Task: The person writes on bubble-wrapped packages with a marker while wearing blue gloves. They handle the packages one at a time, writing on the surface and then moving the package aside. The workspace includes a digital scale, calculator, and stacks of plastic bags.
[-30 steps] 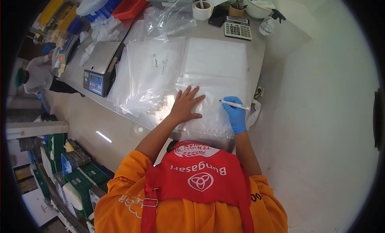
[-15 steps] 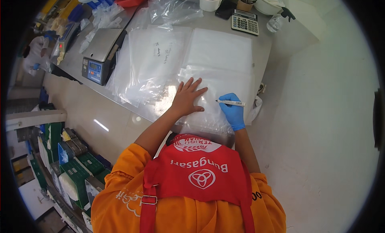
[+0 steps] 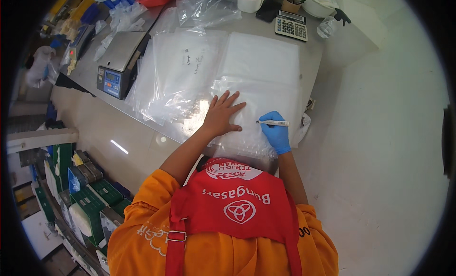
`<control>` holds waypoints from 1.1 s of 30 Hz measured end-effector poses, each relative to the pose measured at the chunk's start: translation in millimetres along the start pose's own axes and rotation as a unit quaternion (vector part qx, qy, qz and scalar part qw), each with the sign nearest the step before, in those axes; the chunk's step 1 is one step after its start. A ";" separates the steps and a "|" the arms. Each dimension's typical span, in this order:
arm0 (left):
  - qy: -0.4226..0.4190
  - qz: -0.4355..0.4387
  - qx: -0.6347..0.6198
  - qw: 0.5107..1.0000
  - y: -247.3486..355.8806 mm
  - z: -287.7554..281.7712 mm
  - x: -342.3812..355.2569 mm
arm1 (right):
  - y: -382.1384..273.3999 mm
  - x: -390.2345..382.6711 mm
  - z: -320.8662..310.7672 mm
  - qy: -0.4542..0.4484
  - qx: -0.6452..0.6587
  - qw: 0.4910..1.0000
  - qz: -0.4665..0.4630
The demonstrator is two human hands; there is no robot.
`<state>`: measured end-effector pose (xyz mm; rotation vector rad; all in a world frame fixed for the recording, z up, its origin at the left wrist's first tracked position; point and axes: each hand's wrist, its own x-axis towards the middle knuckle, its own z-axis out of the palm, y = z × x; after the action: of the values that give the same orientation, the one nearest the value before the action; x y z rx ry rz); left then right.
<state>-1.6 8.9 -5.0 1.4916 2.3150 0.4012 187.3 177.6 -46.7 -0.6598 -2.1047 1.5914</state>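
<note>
Fingers (image 3: 232, 101) of my left hand (image 3: 221, 118) are splayed flat, released, pressing down on the stack of clear plastic bags (image 3: 259, 93) near the front edge of the tabletop (image 3: 90, 79). My right hand (image 3: 275, 133), in a blue glove, is clenched around a white marker pen (image 3: 273, 122), tip pointing left and resting on the top bag just beside the left hand. Bags look thin, light, floppy and slippery, so I judge they slide on each other easily; best pinned flat with a palm, or pinched at an edge or corner. A second bag pile (image 3: 178, 74) lies left of it, then a digital scale (image 3: 116, 62). A calculator (image 3: 291, 26) and tape roll (image 3: 250, 0) sit at the far edge.
</note>
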 end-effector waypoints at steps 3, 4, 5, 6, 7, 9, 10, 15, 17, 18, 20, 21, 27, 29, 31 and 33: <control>-0.002 0.002 -0.004 1.000 1.1 1.2 -0.3 | -3.5 -2.2 -2.5 0.001 -0.014 1.000 -0.014; -0.001 0.002 -0.004 1.000 0.4 0.9 -0.7 | -3.5 -2.9 -3.2 -0.003 -0.020 1.000 -0.022; 0.000 0.002 -0.003 1.000 -0.3 0.5 -0.9 | -3.2 -2.4 -2.0 -0.004 -0.017 1.000 -0.026; 0.000 0.003 -0.004 1.000 0.1 0.9 -0.6 | -2.1 -2.9 -2.0 -0.004 -0.015 0.999 -0.028; -0.001 0.003 -0.006 1.000 0.4 1.3 -0.5 | -1.2 -3.5 -2.2 -0.004 -0.014 0.999 -0.031; -0.002 0.000 -0.009 1.000 0.0 0.7 -0.5 | 1.8 -4.1 -2.6 0.015 -0.011 0.999 -0.026; -0.002 0.001 -0.009 1.000 0.1 0.3 -0.5 | 3.3 -4.0 -2.8 0.024 -0.009 0.999 -0.024; -0.003 0.000 -0.008 1.000 0.8 0.2 -0.7 | 1.2 -4.5 -5.6 0.031 -0.004 0.999 -0.020; -0.001 0.001 -0.011 1.000 0.5 1.7 -1.3 | 1.1 -5.4 -7.8 0.026 -0.009 0.999 -0.021; 0.001 0.001 -0.011 1.000 -0.2 1.1 -1.1 | 1.1 -5.0 -10.4 0.019 -0.014 0.999 -0.023; 0.006 0.005 -0.012 1.000 -0.4 -0.1 -0.7 | 1.7 -3.1 -9.6 0.020 -0.006 1.000 -0.023; 0.008 0.007 -0.015 1.000 0.8 0.5 -1.1 | 0.2 -2.9 -7.1 0.028 0.005 0.999 -0.019; 0.007 0.007 -0.012 1.000 1.0 -0.7 -1.5 | 2.5 -5.8 -8.0 0.025 0.002 0.999 -0.021; 0.005 0.005 -0.013 1.000 1.0 -0.5 -1.6 | 2.3 -6.7 -9.1 0.026 0.007 0.999 -0.020; 0.005 0.004 -0.014 1.000 0.6 -0.8 -1.4 | 1.1 -6.3 -9.3 0.030 0.002 0.999 -0.026; 0.004 0.004 -0.015 1.000 0.8 -0.3 -1.4 | 0.6 -6.1 -10.2 0.033 -0.001 0.999 -0.030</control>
<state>-0.5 7.9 -4.2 1.4893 2.3002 0.4434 198.2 181.9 -44.9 -0.6358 -2.0583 1.5160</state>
